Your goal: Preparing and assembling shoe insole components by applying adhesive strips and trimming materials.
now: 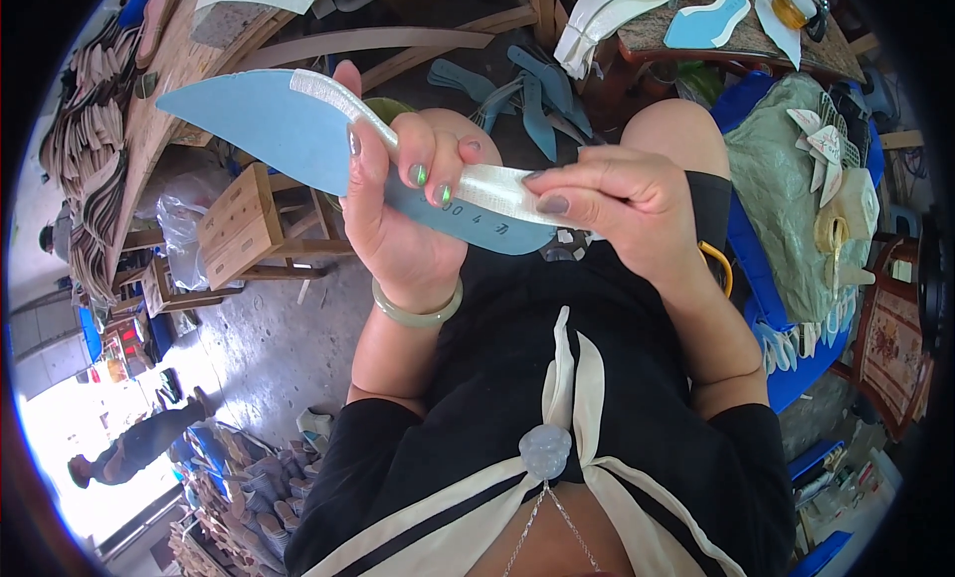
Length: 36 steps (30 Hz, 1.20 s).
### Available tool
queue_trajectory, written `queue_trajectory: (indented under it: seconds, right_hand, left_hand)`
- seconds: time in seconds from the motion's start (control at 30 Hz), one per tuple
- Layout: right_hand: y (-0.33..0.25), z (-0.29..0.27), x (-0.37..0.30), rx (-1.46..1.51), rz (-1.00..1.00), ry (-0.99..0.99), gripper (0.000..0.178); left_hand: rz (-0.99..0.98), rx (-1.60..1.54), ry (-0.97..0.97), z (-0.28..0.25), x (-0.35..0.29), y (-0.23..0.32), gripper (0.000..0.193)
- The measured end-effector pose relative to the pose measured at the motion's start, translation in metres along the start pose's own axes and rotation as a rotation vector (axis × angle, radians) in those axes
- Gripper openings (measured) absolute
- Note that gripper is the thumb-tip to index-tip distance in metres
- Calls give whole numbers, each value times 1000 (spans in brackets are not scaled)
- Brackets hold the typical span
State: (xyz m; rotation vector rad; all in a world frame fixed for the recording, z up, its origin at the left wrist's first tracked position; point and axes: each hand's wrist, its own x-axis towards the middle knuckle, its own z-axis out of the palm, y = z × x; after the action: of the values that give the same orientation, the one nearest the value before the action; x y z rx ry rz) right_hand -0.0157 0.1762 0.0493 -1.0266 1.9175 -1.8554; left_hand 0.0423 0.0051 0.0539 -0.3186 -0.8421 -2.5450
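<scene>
A light blue shoe insole (pixel 249 119) is held up in front of me, its pointed end toward the left and its rounded end near my right hand. A shiny white strip (pixel 502 191) runs along the insole's upper edge. My left hand (pixel 408 174) is closed around the insole's middle, fingers pressing over the strip and the edge. Between thumb and index finger, my right hand (pixel 627 204) pinches the strip close to the rounded end. Part of the strip is hidden behind my left fingers.
On the table at upper right lie another blue insole (pixel 706 22), a bundle of white strips (pixel 627 15) and a yellowish jar (pixel 793 8). Blue insoles (pixel 537 104) sit beyond my knees. A wooden stool (pixel 239 229) stands left; a green sheet (pixel 786 169) lies right. A person (pixel 144 443) is farther off.
</scene>
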Motion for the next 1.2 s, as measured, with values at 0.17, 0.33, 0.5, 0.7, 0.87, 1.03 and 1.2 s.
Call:
queue_trajectory:
  seconds: [0.17, 0.33, 0.5, 0.7, 0.87, 1.03, 1.2]
  right_hand:
    - [2, 6, -8, 64, 129, 21, 18]
    - [8, 8, -10, 155, 201, 11, 21]
    - [4, 2, -2, -101, 70, -93, 24]
    - [16, -13, 1, -299, 21, -83, 23]
    - [12, -40, 16, -840, -191, -125, 20]
    - [-6, -17, 35, -919, -335, -170, 17]
    - [7, -43, 56, -203, 196, -206, 23]
  left_hand:
    - [-9, 18, 2, -4, -3, 1, 44]
    - [23, 194, -53, -4, -6, 2, 47]
    - [52, 299, -72, -7, -6, -5, 54]
    - [-153, 421, -10, -43, -6, -14, 66]
    - [-1000, 1447, -296, -28, -20, 20, 42]
    - [463, 2199, -736, 1, 28, 1, 39]
    - [-625, 1792, -802, -22, 54, -6, 34]
